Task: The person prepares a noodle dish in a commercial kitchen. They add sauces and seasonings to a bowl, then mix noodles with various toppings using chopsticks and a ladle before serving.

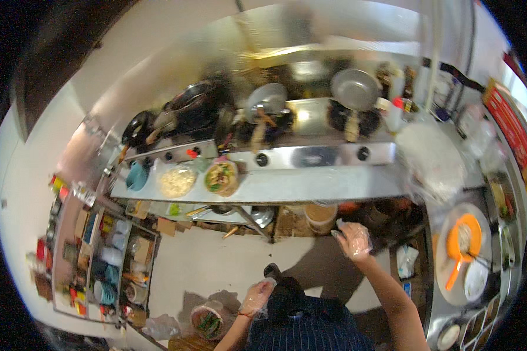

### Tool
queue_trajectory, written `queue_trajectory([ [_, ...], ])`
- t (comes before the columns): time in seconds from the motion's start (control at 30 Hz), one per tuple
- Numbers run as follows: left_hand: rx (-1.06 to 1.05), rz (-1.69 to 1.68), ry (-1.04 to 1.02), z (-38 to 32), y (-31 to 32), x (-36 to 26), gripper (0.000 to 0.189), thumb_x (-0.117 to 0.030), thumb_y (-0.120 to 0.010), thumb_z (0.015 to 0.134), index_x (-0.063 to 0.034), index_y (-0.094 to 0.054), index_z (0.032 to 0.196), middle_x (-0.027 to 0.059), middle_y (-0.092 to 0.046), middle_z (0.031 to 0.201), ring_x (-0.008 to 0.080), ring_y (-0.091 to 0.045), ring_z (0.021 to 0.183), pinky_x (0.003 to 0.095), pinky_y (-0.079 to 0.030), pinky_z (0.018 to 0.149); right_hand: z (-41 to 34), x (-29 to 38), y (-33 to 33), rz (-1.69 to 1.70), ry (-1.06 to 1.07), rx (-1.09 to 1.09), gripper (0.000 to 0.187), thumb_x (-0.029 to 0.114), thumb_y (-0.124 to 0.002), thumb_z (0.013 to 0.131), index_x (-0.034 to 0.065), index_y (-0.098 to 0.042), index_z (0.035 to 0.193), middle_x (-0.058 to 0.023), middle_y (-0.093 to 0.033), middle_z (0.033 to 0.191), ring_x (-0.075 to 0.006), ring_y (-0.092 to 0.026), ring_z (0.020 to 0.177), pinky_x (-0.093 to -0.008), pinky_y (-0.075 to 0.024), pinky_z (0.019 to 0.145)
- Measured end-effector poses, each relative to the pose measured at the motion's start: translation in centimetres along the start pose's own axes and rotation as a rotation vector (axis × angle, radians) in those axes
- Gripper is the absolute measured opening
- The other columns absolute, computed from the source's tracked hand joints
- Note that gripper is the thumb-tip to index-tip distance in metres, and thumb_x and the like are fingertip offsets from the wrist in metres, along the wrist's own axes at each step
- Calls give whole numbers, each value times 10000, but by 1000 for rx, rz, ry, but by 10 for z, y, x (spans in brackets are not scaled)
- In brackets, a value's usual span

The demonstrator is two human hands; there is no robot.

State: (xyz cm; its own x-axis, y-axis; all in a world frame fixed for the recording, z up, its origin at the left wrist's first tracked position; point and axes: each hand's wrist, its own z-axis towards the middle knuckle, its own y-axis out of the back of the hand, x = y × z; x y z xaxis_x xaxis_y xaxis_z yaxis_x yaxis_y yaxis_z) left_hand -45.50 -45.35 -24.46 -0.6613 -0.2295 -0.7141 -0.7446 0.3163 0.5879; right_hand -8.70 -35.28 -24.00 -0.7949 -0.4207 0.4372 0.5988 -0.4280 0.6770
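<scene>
My left hand (258, 298), in a clear plastic glove, is low in front of my striped apron (307, 329) with its fingers loosely curled. Whether it holds anything cannot be seen. My right hand (355, 240), gloved the same way, reaches forward with fingers apart and nothing visible in it. Just beyond it, below the counter, is a tub of brown contents (321, 216). On the steel counter (307, 184) ahead stand a bowl of food with greens (221, 177), a plastic bag of pale food (177, 180) and a teal container (136, 176).
Pans, including a grey frying pan (355, 90), rest on the stove behind the counter. An orange strainer (464, 239) lies on the right worktop, near a large white plastic bag (432, 153). Shelving (123, 281) stands left, with a bin (208, 322) on the floor.
</scene>
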Motion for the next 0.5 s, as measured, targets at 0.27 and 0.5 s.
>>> queue_trajectory([
  [0.27, -261, -709, 122, 79, 126, 156, 329, -285, -613, 901, 7, -647, 1047, 144, -696, 901, 222, -670, 846, 328, -513, 753, 87, -74, -144, -667, 324, -11, 469, 175, -649, 824, 135, -559, 1283, -141, -562, 1232, -335, -537, 1067, -507, -436, 849],
  [0.5, -413, -190, 61, 168, 251, 164, 289, -274, -600, 902, 0, -651, 977, 175, -691, 873, 325, -662, 821, 389, -507, 741, 129, 43, -114, -366, 18, 106, 182, 153, -607, 876, 77, -648, 1036, -129, -661, 1006, -356, -610, 927, -496, -462, 843],
])
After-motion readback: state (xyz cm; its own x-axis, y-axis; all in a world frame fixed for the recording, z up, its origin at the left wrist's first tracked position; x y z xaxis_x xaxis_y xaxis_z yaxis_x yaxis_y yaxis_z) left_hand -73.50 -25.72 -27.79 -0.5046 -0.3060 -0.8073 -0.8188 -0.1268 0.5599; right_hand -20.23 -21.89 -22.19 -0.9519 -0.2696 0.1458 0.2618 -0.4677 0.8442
